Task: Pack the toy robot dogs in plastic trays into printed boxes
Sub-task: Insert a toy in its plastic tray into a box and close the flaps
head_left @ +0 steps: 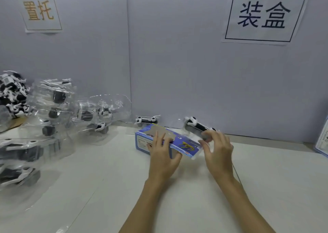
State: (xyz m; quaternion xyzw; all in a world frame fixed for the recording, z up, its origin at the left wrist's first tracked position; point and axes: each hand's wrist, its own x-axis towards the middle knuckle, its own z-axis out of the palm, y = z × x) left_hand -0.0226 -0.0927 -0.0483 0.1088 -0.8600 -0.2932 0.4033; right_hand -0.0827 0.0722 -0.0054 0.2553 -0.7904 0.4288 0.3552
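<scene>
Blue printed cardboard, one box [168, 142], lies on its side on the white table [195, 206] just in front of the wall, with its open end turned to the person's right. The left hand [162, 154] lies over the box, fingers spread across its top and thumb hooked round the near edge, pinning it in place. The right hand [219, 149] pinches the near end of one dog [197, 125], black and white in its clear tray, with curled fingertips; the tray's far end is tilted up toward the wall and its near end sits at the box mouth. By my reading the dog is only starting to go in, so this box is not yet packed.

Against the wall just left of the box rests a second trayed dog [146, 120]. Further left is a heap of trayed dogs [53, 108]; I count roughly six or seven, but the overlapping clear plastic makes a firm number impossible. At the far left edge sits a pile of loose dogs [12, 92] without trays, too tangled to count. A second box [322, 140] shows partly at the right edge; whether it is filled cannot be told. Most of the work seems to remain.

Two paper signs [266, 14] hang on the wall above.
</scene>
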